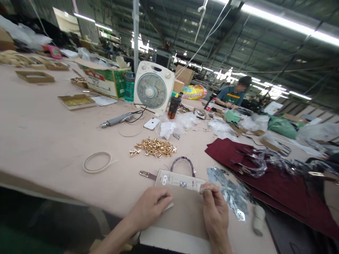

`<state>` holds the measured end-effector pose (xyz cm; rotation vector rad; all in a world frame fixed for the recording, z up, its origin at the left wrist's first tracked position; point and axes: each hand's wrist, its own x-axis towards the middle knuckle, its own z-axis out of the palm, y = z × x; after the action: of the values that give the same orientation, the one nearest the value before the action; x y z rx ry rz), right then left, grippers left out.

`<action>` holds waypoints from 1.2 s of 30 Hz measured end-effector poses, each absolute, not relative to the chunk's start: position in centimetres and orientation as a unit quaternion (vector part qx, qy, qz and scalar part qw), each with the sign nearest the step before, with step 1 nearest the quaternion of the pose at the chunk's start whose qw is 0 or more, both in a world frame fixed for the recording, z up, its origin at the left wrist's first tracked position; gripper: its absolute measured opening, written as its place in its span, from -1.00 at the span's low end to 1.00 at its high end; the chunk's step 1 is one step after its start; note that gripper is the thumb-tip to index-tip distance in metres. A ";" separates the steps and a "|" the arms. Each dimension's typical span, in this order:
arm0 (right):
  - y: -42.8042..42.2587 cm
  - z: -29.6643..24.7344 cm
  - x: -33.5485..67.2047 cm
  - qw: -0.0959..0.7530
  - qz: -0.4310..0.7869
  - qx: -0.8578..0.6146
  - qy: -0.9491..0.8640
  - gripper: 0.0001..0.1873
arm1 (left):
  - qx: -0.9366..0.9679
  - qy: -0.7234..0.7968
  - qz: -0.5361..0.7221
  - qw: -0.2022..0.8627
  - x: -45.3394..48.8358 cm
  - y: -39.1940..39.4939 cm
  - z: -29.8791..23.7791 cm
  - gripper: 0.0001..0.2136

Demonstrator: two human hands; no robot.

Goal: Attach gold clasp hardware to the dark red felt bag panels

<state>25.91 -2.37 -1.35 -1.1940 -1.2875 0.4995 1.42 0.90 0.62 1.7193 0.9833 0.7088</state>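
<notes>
A flat, taupe handbag piece (pixel 185 208) lies on the table before me, with a dark wrapped handle (pixel 182 160) arching from its far edge. A strap with a gold metal end (pixel 144 173) sticks out to its left. Small metal plates (pixel 182 184) sit along the pale upper band. My left hand (pixel 152 206) is closed over the left side of the piece; a small pale edge shows by its thumb. At the upper right corner, my right hand (pixel 215 210) pinches something small and pale that I cannot make out.
Gold hardware (pixel 156 147) is heaped beyond the piece, thin metal plates (pixel 227 190) to the right. Burgundy panels (pixel 254 173) cover the right side. Farther back are an electric screwdriver (pixel 116 120), phone (pixel 152 123) and fan (pixel 153 88). A co-worker (pixel 233 93) sits beyond.
</notes>
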 end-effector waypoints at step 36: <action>1.7 -2.6 23.6 0.384 0.101 -0.622 -0.675 -0.54 | 0.443 0.327 0.402 0.732 0.2 2.0 -1.3 -0.61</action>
<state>23.55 1.71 -2.60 -1.5843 -1.7202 0.2562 0.15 2.01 -1.26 0.9756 0.7195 0.8838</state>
